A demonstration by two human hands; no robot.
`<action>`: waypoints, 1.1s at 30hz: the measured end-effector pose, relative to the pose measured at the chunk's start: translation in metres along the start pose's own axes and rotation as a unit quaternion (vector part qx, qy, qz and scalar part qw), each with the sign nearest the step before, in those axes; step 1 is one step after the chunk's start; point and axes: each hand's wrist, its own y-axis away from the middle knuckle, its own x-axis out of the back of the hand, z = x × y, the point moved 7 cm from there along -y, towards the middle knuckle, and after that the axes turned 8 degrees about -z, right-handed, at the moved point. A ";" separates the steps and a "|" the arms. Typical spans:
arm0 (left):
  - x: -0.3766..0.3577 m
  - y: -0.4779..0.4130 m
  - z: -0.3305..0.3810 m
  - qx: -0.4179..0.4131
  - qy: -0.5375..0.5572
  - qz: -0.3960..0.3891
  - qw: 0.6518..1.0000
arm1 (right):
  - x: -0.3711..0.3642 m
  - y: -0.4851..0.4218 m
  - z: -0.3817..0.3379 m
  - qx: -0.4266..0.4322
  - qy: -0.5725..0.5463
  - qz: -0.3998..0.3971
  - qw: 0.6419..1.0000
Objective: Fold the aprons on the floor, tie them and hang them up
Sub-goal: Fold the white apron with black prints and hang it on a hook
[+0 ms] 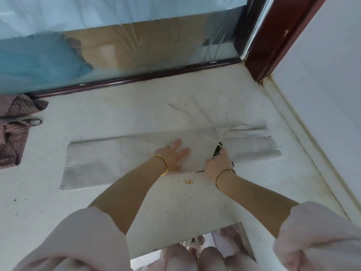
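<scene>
While the grey apron (107, 163) lies folded into a long strip across the floor (156, 202), the left hand (172, 156) presses flat on its middle, fingers straight and spread, a gold bangle (164, 167) on the wrist. The right hand (217, 163) is just beside it, fingers curled, pinching the apron's folded layer at a dark patch; what that patch is, I can't tell. Pale ties (207, 137) trail from there towards the glass door (136, 45). Over at the left edge, a brown striped apron (11, 130) sits crumpled on the floor, well apart from the grey one, near the dark red door frame (136, 77).
</scene>
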 end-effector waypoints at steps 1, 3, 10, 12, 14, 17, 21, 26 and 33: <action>-0.001 -0.002 0.002 0.009 0.005 -0.006 1.000 | -0.008 -0.001 0.003 0.047 -0.050 -0.053 0.996; 0.002 -0.008 0.005 0.022 0.013 -0.015 1.000 | -0.024 0.017 0.024 0.015 -0.195 -0.089 0.977; 0.029 -0.021 0.012 0.040 0.010 -0.013 0.999 | -0.094 0.040 0.037 0.060 -0.183 -0.275 0.942; 0.043 -0.025 0.010 0.056 0.001 0.037 0.998 | -0.097 0.044 0.036 0.088 -0.198 -0.297 0.930; 0.057 -0.028 0.002 0.086 -0.018 0.113 0.990 | -0.075 0.038 0.043 0.061 -0.260 -0.189 0.945; 0.059 -0.035 -0.018 0.129 -0.020 0.141 0.981 | -0.027 0.026 0.055 0.013 -0.350 0.006 0.937; 0.058 -0.039 -0.052 0.193 0.018 0.127 0.973 | 0.004 0.016 0.039 0.006 -0.582 0.045 0.812; 0.057 -0.048 -0.081 0.196 0.066 0.096 0.974 | 0.010 0.008 0.028 -0.078 -0.704 0.010 0.705; 0.060 -0.065 -0.106 0.145 0.192 0.052 0.969 | 0.042 -0.018 0.039 -0.070 -0.777 0.047 0.624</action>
